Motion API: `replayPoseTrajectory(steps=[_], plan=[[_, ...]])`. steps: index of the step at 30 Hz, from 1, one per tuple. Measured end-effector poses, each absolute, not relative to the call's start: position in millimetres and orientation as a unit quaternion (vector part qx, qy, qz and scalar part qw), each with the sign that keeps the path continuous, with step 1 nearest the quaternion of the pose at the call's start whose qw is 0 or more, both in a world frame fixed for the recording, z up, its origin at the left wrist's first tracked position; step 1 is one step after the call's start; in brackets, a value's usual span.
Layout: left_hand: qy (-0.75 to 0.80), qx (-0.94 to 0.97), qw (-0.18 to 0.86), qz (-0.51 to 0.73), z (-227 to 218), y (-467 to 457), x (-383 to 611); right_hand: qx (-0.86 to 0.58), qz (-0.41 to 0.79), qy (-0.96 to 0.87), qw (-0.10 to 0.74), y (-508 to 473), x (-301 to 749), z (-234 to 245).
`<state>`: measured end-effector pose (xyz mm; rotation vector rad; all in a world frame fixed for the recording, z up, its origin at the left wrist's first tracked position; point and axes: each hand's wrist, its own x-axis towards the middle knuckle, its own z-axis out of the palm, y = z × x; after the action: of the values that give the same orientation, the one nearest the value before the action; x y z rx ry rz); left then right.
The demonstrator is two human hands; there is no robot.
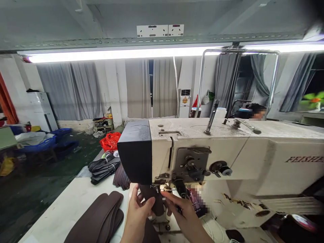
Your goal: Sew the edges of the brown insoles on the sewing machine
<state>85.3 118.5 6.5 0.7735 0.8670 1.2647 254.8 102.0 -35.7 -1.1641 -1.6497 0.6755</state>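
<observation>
A dark brown, strap-like piece of material [155, 199] sits under the sewing machine's [184, 152] head, close to the needle area. My left hand [139, 206] grips its left side, thumb on top. At its right edge, my right hand [181, 209] has the index fingertip touching the piece beside the presser foot. Something small and dark shows between the curled fingers of that hand; its kind cannot be made out. A stack of similar brown pieces [98, 219] lies on the table left of my left hand.
Bundled dark strips [105, 167] and a red plastic bag [110, 141] lie farther back on the white table [73, 195]. A metal thread stand [201, 77] rises behind the machine. Blue tubs [37, 145] stand on the left. Part of another person's head [255, 111] shows at the back right.
</observation>
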Motion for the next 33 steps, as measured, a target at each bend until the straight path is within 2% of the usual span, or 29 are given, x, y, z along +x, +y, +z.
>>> replayPoseTrajectory(steps=[11, 22, 29, 33], plan=[[0.380, 0.415, 0.601, 0.568, 12, 149, 92, -0.491, 0.275, -0.671, 0.482, 100, 253, -31], [0.365, 0.449, 0.609, 0.542, 14, 167, 90, -0.475, 0.229, -0.698, 0.484, 97, 252, -37], [0.373, 0.461, 0.600, 0.537, 18, 165, 89, -0.472, 0.162, -0.688, 0.527, 72, 249, -75], [0.375, 0.463, 0.601, 0.532, 20, 165, 87, -0.519, 0.166, -0.672, 0.502, 59, 254, -108]])
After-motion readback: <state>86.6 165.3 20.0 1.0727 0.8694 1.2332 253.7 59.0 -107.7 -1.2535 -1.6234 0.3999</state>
